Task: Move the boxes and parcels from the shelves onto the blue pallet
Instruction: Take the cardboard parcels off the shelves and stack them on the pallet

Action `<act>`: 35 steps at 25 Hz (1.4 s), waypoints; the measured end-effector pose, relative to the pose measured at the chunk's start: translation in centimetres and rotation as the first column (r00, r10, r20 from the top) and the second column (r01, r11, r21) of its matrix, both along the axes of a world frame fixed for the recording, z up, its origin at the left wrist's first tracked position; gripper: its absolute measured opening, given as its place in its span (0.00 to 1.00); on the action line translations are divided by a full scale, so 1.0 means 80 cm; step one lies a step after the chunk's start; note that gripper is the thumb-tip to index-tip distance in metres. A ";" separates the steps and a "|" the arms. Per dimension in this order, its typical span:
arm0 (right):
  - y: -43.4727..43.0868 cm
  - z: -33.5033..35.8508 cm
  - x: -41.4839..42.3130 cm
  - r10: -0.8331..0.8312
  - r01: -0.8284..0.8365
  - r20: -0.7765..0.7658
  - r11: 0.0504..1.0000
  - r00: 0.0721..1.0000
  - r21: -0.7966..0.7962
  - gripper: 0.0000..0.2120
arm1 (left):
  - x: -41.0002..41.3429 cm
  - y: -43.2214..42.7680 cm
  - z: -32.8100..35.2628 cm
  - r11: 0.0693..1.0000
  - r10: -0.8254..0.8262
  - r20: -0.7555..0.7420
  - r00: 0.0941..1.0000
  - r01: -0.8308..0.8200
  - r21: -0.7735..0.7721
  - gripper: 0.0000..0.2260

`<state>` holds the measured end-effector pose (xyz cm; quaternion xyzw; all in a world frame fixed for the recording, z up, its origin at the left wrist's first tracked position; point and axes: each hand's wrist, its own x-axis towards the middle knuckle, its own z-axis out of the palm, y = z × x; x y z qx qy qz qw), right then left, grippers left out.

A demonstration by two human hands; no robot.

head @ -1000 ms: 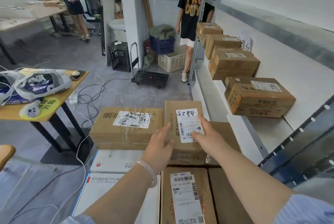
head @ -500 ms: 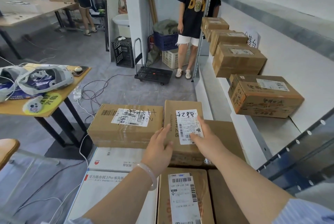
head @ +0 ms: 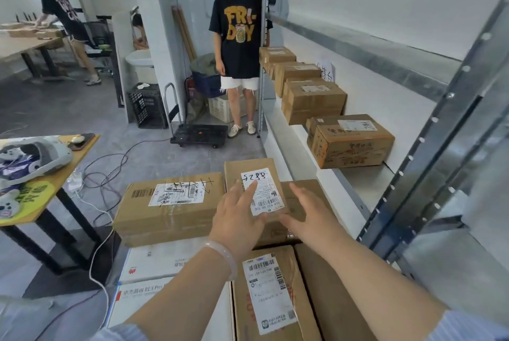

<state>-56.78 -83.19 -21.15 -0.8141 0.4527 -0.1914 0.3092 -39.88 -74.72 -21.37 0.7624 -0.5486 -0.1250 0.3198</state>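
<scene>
A small brown box with a white label marked 5288 lies on top of the stack of parcels in front of me. My left hand lies flat over its label with straight fingers. My right hand is spread open just right of that box, above a lower brown box. Beside it sits a wide taped carton, with white boxes and a labelled parcel nearer me. On the white shelf to the right stand several brown boxes, the nearest. The stack hides the pallet.
A person stands at the shelf's far end beside a black hand trolley. A yellow table with a headset is at left, cables on the floor beneath it. A metal shelf upright rises at right. A black crate sits by the pillar.
Both hands have let go of the small labelled box's sides. The left now lies on its top and the right has opened out to the right. My view has tilted upward.
</scene>
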 end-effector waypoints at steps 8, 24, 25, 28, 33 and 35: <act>0.136 -0.021 -0.164 -0.391 0.383 -0.266 0.920 0.881 -0.083 0.46 | -0.143 0.005 -0.019 0.909 -0.412 0.300 0.860 0.412 0.068 0.35; 0.517 -0.018 -0.564 -0.797 0.756 -0.334 0.594 0.504 -0.275 0.48 | -0.593 0.275 -0.005 0.532 -0.810 0.357 0.466 0.839 0.112 0.37; 0.551 -0.020 -0.592 -0.822 0.786 -0.340 0.551 0.456 -0.279 0.49 | -0.627 0.300 -0.007 0.495 -0.831 0.351 0.431 0.862 0.114 0.37; 0.639 -0.030 -0.663 -0.849 0.846 -0.385 0.473 0.362 -0.247 0.48 | -0.710 0.370 -0.012 0.388 -0.890 0.312 0.334 0.912 0.130 0.36; 0.718 -0.036 -0.726 -0.901 0.927 -0.346 0.334 0.261 -0.170 0.45 | -0.779 0.437 -0.025 0.288 -0.936 0.271 0.224 0.930 0.228 0.35; 0.730 -0.041 -0.738 -0.904 0.939 -0.349 0.311 0.245 -0.146 0.46 | -0.794 0.443 -0.028 0.284 -0.941 0.262 0.215 0.922 0.261 0.35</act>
